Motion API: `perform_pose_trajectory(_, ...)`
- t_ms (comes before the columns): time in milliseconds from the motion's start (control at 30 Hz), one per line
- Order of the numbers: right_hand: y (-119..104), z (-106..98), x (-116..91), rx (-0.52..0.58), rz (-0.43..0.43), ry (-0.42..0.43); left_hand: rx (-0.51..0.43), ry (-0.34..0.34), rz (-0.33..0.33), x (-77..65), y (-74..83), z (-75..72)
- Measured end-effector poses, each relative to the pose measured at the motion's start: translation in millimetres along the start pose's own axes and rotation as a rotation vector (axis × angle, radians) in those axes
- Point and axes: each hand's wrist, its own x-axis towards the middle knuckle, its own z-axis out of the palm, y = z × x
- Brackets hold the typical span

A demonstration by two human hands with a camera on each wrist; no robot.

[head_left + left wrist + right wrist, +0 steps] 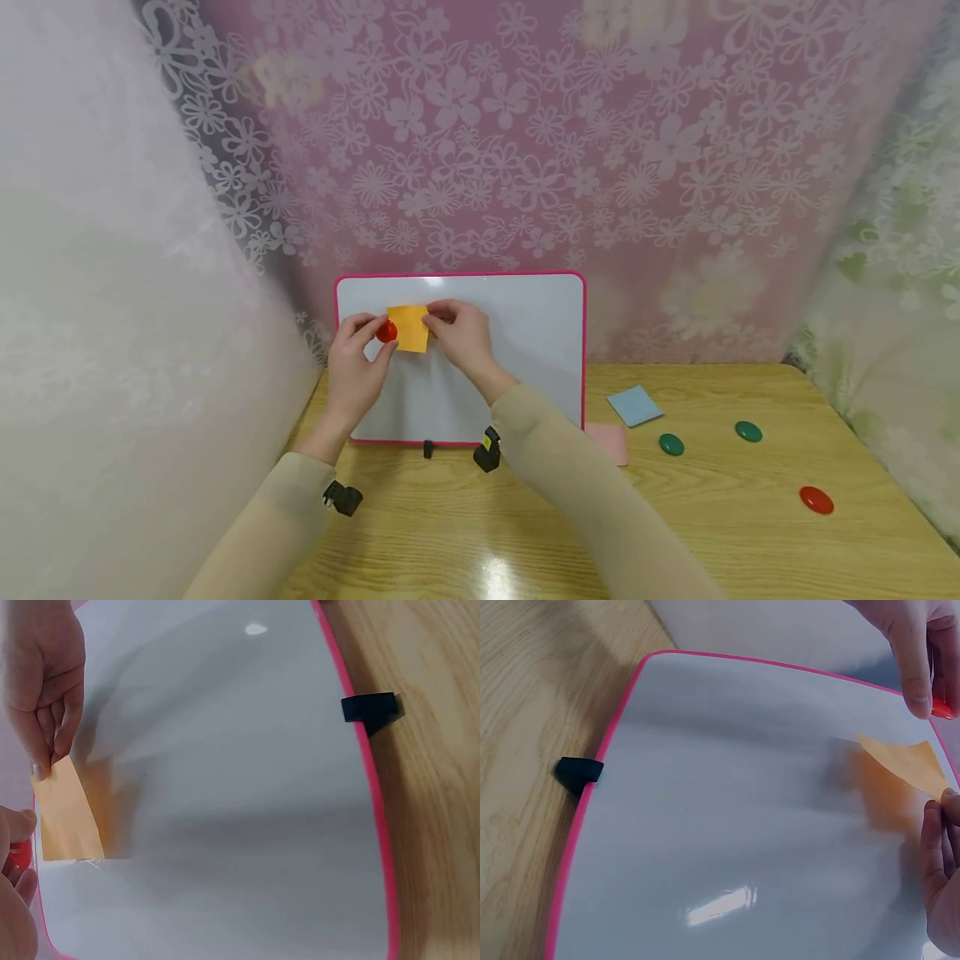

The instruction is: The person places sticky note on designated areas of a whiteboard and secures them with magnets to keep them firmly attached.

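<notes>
An orange square of paper, like a sticky note, is held up before the upper left of a whiteboard with a pink frame. My right hand pinches its right edge between thumb and fingers. At the paper's left edge, my left hand grips a round red magnet between thumb and fingers. The paper bends and casts an orange-tinted shadow on the board in the right wrist view. In that view the red magnet is apart from the paper, partly hidden by the fingers.
Right of the board lie a blue paper square and a pink one, partly covered by the right sleeve. Two green magnets and another red magnet are farther right on the wooden table. A black foot supports the board's lower edge.
</notes>
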Motion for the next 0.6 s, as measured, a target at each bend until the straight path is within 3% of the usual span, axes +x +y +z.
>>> perform_pose_trajectory(233,-9.8,7.2,14.5,-0.015,-0.028,-0.003,0.026,0.021,-0.012,12.2,-6.7,0.2)
perform_pose_trajectory(600,-16.0,13.3,19.8,-0.077,-0.050,0.003,0.056,0.038,-0.110,29.7,-11.6,6.2)
